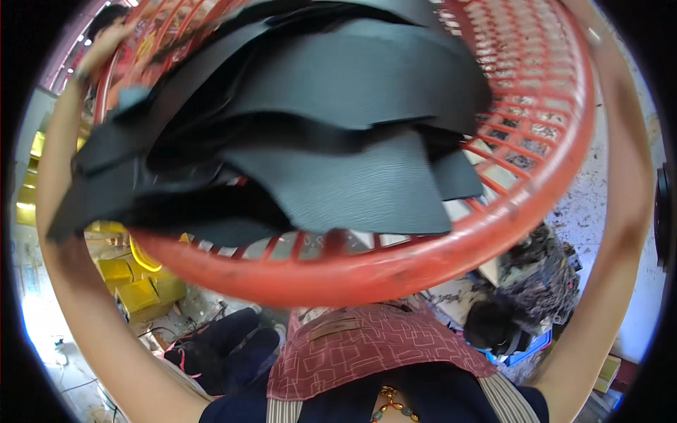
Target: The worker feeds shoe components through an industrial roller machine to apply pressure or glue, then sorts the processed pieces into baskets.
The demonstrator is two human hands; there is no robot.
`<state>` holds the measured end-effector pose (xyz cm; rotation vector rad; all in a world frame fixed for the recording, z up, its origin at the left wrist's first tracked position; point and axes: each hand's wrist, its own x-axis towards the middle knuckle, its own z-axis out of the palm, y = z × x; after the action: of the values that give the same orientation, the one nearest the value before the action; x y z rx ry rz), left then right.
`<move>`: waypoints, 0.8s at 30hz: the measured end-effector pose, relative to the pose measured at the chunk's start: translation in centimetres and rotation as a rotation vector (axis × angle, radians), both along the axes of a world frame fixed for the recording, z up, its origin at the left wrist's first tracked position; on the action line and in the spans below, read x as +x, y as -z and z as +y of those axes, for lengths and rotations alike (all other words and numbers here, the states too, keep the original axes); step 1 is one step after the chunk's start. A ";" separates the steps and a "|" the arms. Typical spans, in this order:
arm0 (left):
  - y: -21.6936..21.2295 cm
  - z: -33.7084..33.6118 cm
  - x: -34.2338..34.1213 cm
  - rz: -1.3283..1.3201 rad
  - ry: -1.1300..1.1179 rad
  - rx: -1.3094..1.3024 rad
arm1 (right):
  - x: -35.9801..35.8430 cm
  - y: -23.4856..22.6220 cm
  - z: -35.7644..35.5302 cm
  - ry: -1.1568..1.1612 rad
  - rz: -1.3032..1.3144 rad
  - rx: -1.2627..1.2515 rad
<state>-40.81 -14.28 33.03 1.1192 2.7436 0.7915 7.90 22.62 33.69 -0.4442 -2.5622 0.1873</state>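
Observation:
A large red plastic basket (367,278) with slatted sides is raised in front of me, its round rim tilted toward me. Dark grey-black sheets of leather-like material (352,169) lie in a loose heap in it and spill over the left side of the rim. At the far upper left, my left hand (106,51) is closed on the basket's rim, its fingers slightly blurred. My right hand (584,13) grips the opposite side of the rim at the top right, partly cut off by the picture's edge.
Yellow boxes (141,296) stand at the lower left, near a person's dark-clothed legs (233,345). Another person's dark hair (106,20) shows at the upper left. Below right lies a heap of dark scraps (539,282) beside a blue container (532,345).

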 end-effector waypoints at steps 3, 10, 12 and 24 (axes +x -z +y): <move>5.4 -16.2 -3.2 -0.381 -0.314 -0.046 | -14.4 4.0 -3.9 0.041 -0.086 -0.950; 28.5 -48.8 5.4 -0.190 -0.593 -0.725 | -38.4 34.4 -22.8 -0.406 -0.491 -0.349; 33.8 -53.0 9.1 -0.247 -0.818 -0.651 | -38.5 43.5 -30.1 -0.494 -0.356 -0.543; 63.4 -59.7 13.5 -0.573 -1.049 -0.829 | -31.7 83.9 -44.4 0.087 -0.957 -1.352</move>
<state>-27.34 -73.94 -30.36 -0.6391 2.4993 -0.0871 -23.82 -21.77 -50.16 -1.3463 -2.8235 2.1491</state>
